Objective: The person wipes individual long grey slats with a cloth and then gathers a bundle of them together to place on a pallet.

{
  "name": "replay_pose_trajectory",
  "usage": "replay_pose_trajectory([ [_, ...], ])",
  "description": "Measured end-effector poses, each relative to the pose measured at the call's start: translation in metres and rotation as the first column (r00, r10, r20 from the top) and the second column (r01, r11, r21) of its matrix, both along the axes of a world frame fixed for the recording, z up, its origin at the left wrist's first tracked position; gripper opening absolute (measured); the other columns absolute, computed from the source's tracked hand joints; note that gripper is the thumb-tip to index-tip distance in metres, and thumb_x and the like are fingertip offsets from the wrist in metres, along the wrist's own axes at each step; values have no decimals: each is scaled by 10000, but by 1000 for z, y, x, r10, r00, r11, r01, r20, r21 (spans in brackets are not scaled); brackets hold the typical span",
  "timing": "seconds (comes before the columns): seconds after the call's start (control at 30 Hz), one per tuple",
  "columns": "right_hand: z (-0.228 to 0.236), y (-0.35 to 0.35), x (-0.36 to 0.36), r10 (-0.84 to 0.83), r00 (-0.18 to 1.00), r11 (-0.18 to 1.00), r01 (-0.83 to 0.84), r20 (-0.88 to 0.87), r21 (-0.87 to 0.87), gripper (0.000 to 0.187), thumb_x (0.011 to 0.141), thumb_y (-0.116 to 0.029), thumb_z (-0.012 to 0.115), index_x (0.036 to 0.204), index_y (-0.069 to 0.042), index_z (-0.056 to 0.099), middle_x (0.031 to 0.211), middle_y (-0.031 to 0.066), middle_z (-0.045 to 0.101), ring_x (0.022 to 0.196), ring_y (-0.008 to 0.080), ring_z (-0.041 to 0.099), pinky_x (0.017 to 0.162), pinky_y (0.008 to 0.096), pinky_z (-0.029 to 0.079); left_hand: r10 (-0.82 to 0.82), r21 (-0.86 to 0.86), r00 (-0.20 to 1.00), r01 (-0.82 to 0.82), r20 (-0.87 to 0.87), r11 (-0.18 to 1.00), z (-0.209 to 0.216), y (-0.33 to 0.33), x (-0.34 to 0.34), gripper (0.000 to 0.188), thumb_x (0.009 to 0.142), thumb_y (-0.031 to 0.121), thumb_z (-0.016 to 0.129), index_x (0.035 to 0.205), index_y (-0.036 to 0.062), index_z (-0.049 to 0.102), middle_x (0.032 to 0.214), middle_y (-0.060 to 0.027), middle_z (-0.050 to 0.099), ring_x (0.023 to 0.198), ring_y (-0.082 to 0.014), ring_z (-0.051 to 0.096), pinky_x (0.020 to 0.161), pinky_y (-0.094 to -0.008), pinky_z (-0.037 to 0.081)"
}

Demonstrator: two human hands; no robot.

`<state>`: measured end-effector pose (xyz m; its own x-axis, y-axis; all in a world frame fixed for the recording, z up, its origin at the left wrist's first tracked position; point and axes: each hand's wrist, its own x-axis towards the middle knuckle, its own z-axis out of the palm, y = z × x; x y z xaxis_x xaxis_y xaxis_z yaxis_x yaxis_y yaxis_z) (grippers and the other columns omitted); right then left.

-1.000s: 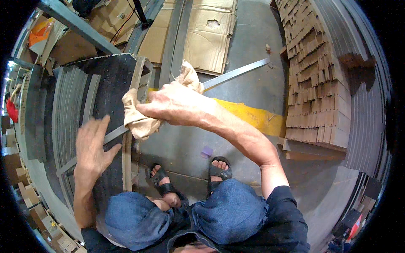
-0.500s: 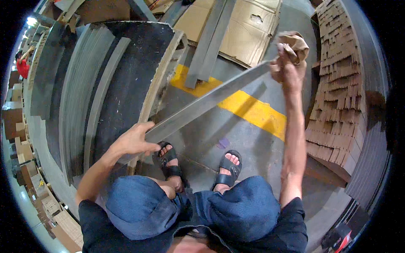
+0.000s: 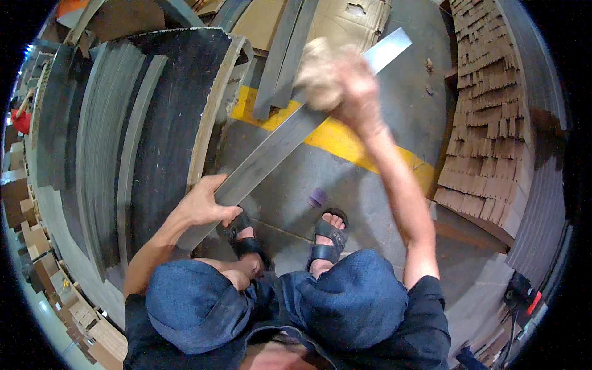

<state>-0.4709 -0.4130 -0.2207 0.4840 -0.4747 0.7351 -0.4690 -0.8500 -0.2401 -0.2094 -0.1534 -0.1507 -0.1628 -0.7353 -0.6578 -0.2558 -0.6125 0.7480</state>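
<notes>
A long, flat grey strip (image 3: pixel 269 152) slants from beside my left knee up toward the far right. My left hand (image 3: pixel 206 202) grips its near part, thumb on one edge and fingers on the other. Partway along the strip, my right hand (image 3: pixel 357 92) presses a crumpled tan cloth (image 3: pixel 320 74) onto it; both are smeared by motion. Beyond that hand the strip's far end shows shiny and bare.
On the left, a dark-topped bench (image 3: pixel 176 105) carries a stack of grey strips (image 3: pixel 108 123) and a single strip (image 3: pixel 137 135). Two more strips (image 3: pixel 280 61) lean near flattened cardboard (image 3: pixel 339 24). Brown notched stacks (image 3: pixel 484 123) stand right. A yellow line (image 3: pixel 336 145) crosses the floor.
My right hand and the cloth have slid from the strip's far end toward me and left, baring that end. My left hand keeps its grip.
</notes>
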Motion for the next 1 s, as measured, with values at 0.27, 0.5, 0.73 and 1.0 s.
replay_pose_trajectory([
  [0.27, 1, -98, -131, -650, 711, 641, 325, 267, 696, 232, 941, -177, 687, 1135, -51, 676, 1009, 63, 690, 732, 130, 650, 663, 292, 541, -16, 108, 995, 6, 100, 994, 34, 25, 15, 426, 758, 43, 764, 1145, -39, 606, 842, -70, 667, 625, -136, 645, 549, -305, 534],
  [0.5, -12, 99, 53, 349, 930, 880, -367, 113, 301, 426, 661, -100, 694, 1073, -12, 638, 1084, 179, 620, 1116, 374, 570, 993, 489, 453, 46, 140, 998, -52, 45, 989, 1, 2, -9, 383, 778, 78, 784, 1123, -19, 648, 832, -60, 693, 614, -110, 624, 538, -267, 522],
  [0.73, -2, 5, -13, 129, 983, 958, -90, -127, 272, 341, 605, -115, 748, 926, -54, 650, 885, 140, 647, 915, 351, 636, 861, 453, 512, 24, 12, 971, -27, 237, 1000, 34, 22, 0, 367, 762, 25, 745, 1118, -17, 666, 871, -110, 705, 746, -238, 682, 681, -337, 550],
  [1.0, 23, -27, -84, -252, 935, 827, 73, 250, 558, 232, 861, -56, 617, 1081, -67, 688, 973, 105, 721, 855, 257, 717, 770, 352, 578, 162, -405, 751, 152, 640, 901, 30, 35, 13, 522, 672, -8, 717, 1187, 2, 637, 988, -189, 606, 937, -362, 620, 842, -387, 496],
])
